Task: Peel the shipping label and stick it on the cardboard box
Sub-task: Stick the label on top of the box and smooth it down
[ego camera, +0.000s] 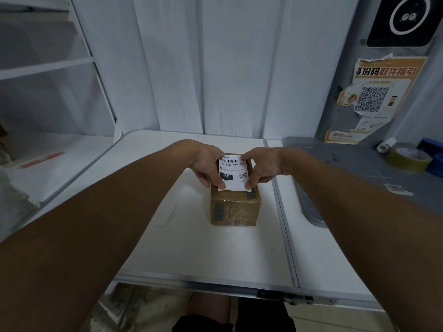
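the shipping label had print too small to read, and both hands hid the cardboard box top's edges.

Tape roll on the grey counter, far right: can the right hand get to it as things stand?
Probably yes. The tape roll sits in the open on the grey counter, nothing between it and the right hand. But that hand is pinching the shipping label over the cardboard box, so it must let go first.
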